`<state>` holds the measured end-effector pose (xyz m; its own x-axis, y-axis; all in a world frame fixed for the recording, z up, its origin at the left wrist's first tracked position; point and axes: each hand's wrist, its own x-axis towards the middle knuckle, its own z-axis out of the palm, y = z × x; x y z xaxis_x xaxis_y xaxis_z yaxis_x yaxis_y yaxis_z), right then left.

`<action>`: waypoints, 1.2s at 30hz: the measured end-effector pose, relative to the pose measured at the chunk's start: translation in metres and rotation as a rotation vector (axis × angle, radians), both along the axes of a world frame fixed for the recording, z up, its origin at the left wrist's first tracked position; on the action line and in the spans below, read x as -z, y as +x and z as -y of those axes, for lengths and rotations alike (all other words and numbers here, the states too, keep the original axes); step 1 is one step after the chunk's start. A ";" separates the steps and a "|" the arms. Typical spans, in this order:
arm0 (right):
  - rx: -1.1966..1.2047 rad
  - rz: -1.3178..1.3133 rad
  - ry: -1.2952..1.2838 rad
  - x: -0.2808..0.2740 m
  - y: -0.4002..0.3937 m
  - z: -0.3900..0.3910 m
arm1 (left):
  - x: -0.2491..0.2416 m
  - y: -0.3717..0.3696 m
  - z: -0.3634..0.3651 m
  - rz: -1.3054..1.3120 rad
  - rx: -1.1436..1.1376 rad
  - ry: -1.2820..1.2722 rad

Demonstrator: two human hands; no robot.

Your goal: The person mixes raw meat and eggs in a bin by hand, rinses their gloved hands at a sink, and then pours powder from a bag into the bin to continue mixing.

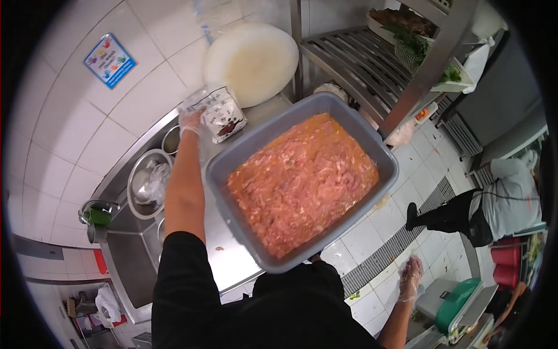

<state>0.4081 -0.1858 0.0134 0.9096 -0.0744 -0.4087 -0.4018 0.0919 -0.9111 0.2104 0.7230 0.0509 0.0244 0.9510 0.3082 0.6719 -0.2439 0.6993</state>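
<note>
My left hand (190, 121), in a clear plastic glove, reaches to the back of the steel counter. Its fingers are closed at the edge of a white plastic packet (224, 119) with black print and a dark red patch. Away from the counter, above the floor, hangs my right hand (411, 272), also gloved. Reddish bits cling to it and its loosely bent fingers hold nothing I can see. Between the two arms, close to my body, sits a large grey tub (228, 224) filled with raw sliced meat (305, 180) in orange-red marinade.
Behind the packet a round white board (253, 63) leans against the tiles. Left are a steel bowl (132, 180) with a plastic bag inside and a sink (136, 264). A slatted steel rack (360, 64) stands back right. A person (505, 200) is at the far right.
</note>
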 end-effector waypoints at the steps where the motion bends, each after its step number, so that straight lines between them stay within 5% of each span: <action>1: -0.002 -0.010 -0.011 -0.009 0.023 -0.021 | 0.031 0.007 -0.041 0.018 -0.027 0.146; 2: -0.132 0.030 -0.066 -0.018 0.046 -0.039 | 0.022 0.018 -0.029 0.005 -0.029 0.129; 4: -0.284 0.055 -0.132 -0.028 0.088 -0.069 | -0.028 0.028 0.010 0.489 0.295 -0.410; 5: -0.340 0.121 -0.148 -0.030 0.108 -0.084 | -0.018 0.029 0.005 0.485 0.271 -0.417; 7: -0.426 0.189 -0.157 -0.043 0.140 -0.121 | -0.019 0.032 0.003 -1.012 0.374 0.320; 11: -0.459 0.257 -0.172 -0.072 0.176 -0.181 | -0.001 0.035 0.008 -1.257 0.276 0.219; 17: -0.576 0.345 -0.081 -0.111 0.174 -0.247 | -0.049 0.006 0.047 -1.036 0.078 0.176; 20: -0.720 0.301 -0.014 -0.123 0.159 -0.281 | -0.081 -0.043 0.050 -0.855 -0.004 0.398; 23: -0.888 0.319 0.192 -0.116 0.128 -0.325 | -0.151 -0.091 0.064 -1.075 0.136 0.576; 24: -1.074 0.232 0.388 -0.154 0.103 -0.340 | -0.176 -0.106 0.077 -1.080 0.108 0.579; 27: -1.364 0.151 0.251 -0.195 0.041 -0.390 | -0.261 -0.118 0.131 -1.092 0.036 0.658; 29: -1.523 0.199 0.306 -0.213 0.002 -0.423 | -0.316 -0.114 0.190 -0.048 -0.006 0.037; 30: -1.603 0.301 0.393 -0.189 -0.011 -0.448 | -0.329 -0.122 0.204 0.019 0.036 -0.012; 32: -1.500 -0.292 0.927 -0.190 -0.047 -0.473 | -0.349 -0.126 0.230 -0.002 0.064 -0.052; 34: -1.669 0.496 0.221 -0.232 -0.073 -0.476 | -0.357 -0.122 0.263 0.025 0.139 -0.106; 36: -1.676 0.374 0.440 -0.212 -0.096 -0.483 | -0.364 -0.108 0.309 -0.023 0.191 -0.174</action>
